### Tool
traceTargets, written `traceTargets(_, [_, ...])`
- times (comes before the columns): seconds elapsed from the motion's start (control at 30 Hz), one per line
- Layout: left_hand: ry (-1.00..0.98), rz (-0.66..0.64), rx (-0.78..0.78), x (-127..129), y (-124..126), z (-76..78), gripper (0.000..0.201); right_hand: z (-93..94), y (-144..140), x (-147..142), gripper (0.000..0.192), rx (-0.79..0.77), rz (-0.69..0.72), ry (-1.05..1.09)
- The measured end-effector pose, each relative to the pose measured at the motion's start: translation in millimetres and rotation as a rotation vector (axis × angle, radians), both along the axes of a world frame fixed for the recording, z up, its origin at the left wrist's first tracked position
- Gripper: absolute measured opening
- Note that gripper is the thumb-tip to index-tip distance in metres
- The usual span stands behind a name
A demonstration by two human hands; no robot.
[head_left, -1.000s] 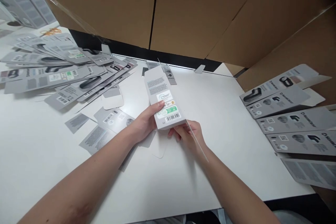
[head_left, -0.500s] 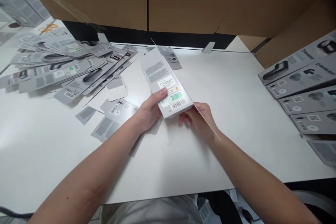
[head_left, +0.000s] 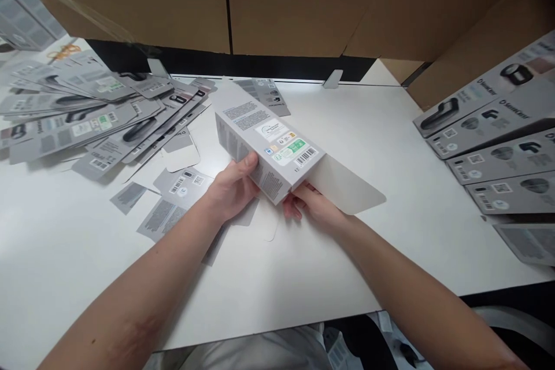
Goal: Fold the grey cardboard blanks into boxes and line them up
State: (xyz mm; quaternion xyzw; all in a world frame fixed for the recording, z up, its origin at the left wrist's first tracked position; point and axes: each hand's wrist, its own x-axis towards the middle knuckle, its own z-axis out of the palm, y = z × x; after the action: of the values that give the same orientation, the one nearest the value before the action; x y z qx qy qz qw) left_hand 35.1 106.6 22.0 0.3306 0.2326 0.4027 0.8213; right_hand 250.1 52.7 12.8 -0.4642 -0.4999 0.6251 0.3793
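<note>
A grey cardboard box (head_left: 273, 133) with printed text, a green label and a barcode is tilted above the table between my hands. A wide pale flap (head_left: 347, 185) sticks out from its lower right side. My left hand (head_left: 236, 188) grips the box's left side, thumb on the side panel and fingers hidden behind it. At the box's near end, my right hand (head_left: 310, 202) has its fingers curled underneath, partly covered by the box. Whether they pinch the cardboard there I cannot tell fully. Flat grey carton sheets (head_left: 182, 199) lie beneath and left of my left hand.
A fanned pile of flat printed cartons (head_left: 99, 110) covers the table's left. Several formed boxes (head_left: 489, 127) stand in a row at the right. Brown cardboard panels (head_left: 299, 6) wall off the back, with a small white bracket (head_left: 333, 79) below. Another flat carton (head_left: 269, 95) lies behind the box.
The box has turned from a flatter, narrow shape into a squared form showing its side panel. Its flap, earlier seen edge-on, now spreads to the right. The view has shifted slightly.
</note>
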Motion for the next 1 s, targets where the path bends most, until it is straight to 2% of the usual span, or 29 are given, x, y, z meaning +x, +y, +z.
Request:
traceTargets(0.07, [-0.014, 0.100, -0.026, 1.1, 1.3, 2.8, 0.068, -0.4, -1.3, 2.0, 0.072, 0.049, -0.069, -0.041])
traceTargets(0.23, [-0.070, 0.451, -0.055, 1.2, 12.0, 9.2, 0.053, 6.2, 0.1, 11.3, 0.071, 0.223, -0.444, -0.228])
traceTargets(0.33, [-0.070, 0.550, -0.073, 0.1, 18.1, 9.4, 0.045, 9.9, 2.6, 15.5, 0.065, 0.343, -0.461, -0.296])
traceTargets(0.6, [-0.033, 0.563, -0.065, 6.3, 15.0, 7.1, 0.053, 9.8, 1.7, 15.2, 0.049, 0.376, -0.474, -0.482])
traceTargets(0.83, [-0.027, 0.456, -0.048, 6.0, 10.4, 1.3, 0.059, 7.9, 4.7, 16.8, 0.050, 0.408, -0.563, -0.517])
traceTargets(0.93, [-0.026, 0.516, -0.073, 6.9, 12.0, 4.2, 0.058, 8.1, 3.6, 18.5, 0.055, 0.419, -0.516, -0.472])
traceTargets(1.0, [-0.033, 0.565, -0.092, 7.2, 14.0, 6.9, 0.057, 8.4, 2.0, 19.6, 0.059, 0.433, -0.432, -0.401])
